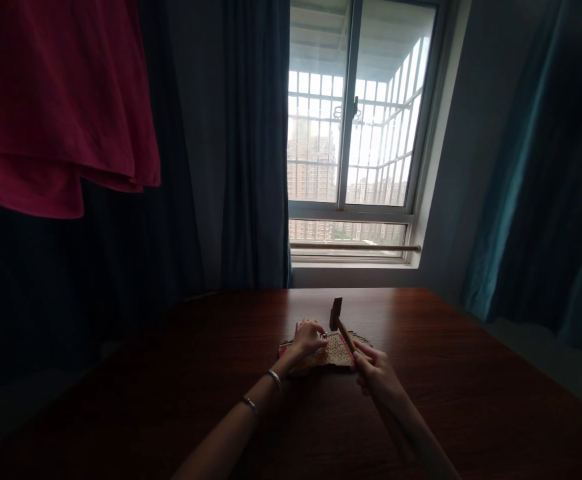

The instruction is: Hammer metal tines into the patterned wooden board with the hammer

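Note:
My left hand (309,337) is closed in a pinch at thumb and forefinger on a small dark pronged piece (323,336), whose exact kind I cannot make out. Beneath it on the table lies a torn-edged, tan, board-like sheet (339,351), dotted with many small dark marks or holes and showing some red at its edges. A hammer (347,337) with a wooden handle is gripped in my right hand (377,371). Its dark head is raised above the sheet, to the right of the left hand and apart from the pronged piece.
The dark reddish-brown wooden table (451,387) reaches to the wall below a barred window (341,167). Dark blue curtains (255,147) hang left and right. A pink-red cloth (61,107) hangs at the upper left.

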Tool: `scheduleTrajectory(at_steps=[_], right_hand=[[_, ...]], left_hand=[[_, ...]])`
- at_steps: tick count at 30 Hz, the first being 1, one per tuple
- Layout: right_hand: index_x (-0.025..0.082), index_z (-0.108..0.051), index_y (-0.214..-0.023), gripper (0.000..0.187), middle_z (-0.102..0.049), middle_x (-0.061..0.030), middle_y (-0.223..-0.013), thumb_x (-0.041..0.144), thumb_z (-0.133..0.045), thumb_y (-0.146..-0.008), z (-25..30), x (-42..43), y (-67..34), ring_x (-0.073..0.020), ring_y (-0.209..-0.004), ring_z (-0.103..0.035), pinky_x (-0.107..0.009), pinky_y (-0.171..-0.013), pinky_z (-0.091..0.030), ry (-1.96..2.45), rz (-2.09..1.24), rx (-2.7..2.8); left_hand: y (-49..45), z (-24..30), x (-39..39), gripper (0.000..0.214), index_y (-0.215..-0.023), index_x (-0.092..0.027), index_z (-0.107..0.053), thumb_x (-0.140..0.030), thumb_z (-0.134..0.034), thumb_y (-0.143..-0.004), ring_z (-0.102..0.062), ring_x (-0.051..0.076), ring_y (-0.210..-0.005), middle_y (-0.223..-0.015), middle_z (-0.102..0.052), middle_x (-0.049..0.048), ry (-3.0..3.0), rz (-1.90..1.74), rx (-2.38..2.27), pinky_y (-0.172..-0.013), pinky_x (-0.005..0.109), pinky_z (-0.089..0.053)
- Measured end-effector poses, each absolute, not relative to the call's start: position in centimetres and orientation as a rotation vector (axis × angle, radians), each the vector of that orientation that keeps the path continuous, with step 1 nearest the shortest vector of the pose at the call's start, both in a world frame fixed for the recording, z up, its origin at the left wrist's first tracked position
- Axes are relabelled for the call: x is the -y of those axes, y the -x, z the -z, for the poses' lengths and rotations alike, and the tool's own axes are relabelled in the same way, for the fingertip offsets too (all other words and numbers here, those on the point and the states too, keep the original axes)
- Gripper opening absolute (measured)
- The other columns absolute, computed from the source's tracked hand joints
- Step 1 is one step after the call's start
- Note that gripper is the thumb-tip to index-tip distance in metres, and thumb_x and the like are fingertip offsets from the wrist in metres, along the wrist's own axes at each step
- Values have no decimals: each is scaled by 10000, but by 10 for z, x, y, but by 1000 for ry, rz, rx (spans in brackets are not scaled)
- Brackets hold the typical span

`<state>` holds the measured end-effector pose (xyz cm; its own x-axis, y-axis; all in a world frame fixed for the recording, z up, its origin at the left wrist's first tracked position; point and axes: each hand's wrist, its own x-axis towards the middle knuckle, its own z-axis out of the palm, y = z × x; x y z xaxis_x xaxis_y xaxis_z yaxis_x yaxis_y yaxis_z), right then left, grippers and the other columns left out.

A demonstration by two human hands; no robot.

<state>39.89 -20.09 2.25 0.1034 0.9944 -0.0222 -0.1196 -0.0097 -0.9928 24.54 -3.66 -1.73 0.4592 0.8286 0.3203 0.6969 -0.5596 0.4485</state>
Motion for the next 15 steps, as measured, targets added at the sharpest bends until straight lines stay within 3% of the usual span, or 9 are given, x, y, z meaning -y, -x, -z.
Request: scheduleTrajectory(at_steps=[15], right_hand=[[146,-453,-1292,643,-506,33,-624,423,-593,-729,-18,196,-395,-64,-365,-391,-195,-317,-288,1216,-1186,1084]], left_hand=[[-248,16,37,223,-826,-252,-733,-417,-669,-690,-474,253,-980,-952,-639,38,-2359,-729,-1325,-848,361,-290]])
